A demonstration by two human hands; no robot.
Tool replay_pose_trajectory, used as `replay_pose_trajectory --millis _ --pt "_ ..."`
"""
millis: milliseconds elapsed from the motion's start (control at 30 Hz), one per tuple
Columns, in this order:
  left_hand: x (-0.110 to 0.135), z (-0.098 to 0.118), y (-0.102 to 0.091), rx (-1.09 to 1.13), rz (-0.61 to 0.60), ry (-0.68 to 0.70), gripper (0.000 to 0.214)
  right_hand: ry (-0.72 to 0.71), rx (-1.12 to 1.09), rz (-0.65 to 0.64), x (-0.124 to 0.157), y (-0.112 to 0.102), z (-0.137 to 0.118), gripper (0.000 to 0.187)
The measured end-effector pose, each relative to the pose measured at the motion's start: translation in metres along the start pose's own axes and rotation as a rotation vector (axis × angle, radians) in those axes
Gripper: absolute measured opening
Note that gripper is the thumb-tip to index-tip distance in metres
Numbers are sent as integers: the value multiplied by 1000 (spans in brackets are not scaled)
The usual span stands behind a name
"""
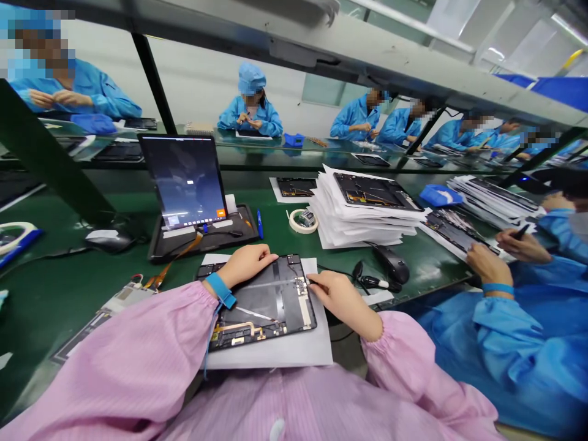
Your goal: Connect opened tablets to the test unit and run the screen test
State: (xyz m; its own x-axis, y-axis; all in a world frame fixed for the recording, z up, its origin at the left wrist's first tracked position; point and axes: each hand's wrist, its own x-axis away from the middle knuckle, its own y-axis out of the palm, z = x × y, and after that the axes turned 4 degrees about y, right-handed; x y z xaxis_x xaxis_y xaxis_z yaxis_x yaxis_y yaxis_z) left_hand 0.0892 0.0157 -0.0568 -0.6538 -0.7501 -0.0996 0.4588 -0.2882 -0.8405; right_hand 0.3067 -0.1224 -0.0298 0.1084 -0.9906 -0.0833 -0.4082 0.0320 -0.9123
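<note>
An opened tablet back panel (271, 306) lies on a white sheet (285, 352) at the near edge of the green bench. My left hand (245, 262) rests on the panel's top left edge, fingers curled over it, a blue wrist strap behind. My right hand (337, 297) sits at the panel's right edge, pinching a thin dark tool (313, 283) whose tip touches the components there. Both sleeves are pink.
A lit tablet (186, 180) stands in a black tray (202, 236) behind the panel. A tape roll (303, 220), a stack of sheets with panels (362, 211) and a black mouse (392, 263) lie right. A co-worker in blue (500, 275) works at right; several others sit opposite.
</note>
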Motion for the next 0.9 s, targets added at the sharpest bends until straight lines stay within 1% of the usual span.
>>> replay_pose_trajectory --millis 100,167,300,467,567,633,733,833,900 --pt "0 0 0 3 2 -3 39 -24 -12 -39 1 0 -3 25" --pt "0 0 0 5 2 -7 39 -22 -20 -34 1 -1 -4 25" --pt "0 2 -1 8 2 -3 38 25 14 -6 -1 -4 -4 22" --pt "1 4 -2 6 3 0 38 -1 6 -48 0 -6 -6 23" --pt "1 3 -2 5 8 -2 39 -2 48 -56 1 -6 -10 25" --pt "1 2 -1 6 14 -2 38 14 92 -38 3 -5 -13 27" --pt "0 2 2 18 26 3 38 56 146 24 8 5 -17 34" --pt "-2 1 4 16 38 1 36 91 194 89 14 25 -20 42" --pt "-2 1 6 13 40 -4 36 99 202 132 16 34 -20 44"
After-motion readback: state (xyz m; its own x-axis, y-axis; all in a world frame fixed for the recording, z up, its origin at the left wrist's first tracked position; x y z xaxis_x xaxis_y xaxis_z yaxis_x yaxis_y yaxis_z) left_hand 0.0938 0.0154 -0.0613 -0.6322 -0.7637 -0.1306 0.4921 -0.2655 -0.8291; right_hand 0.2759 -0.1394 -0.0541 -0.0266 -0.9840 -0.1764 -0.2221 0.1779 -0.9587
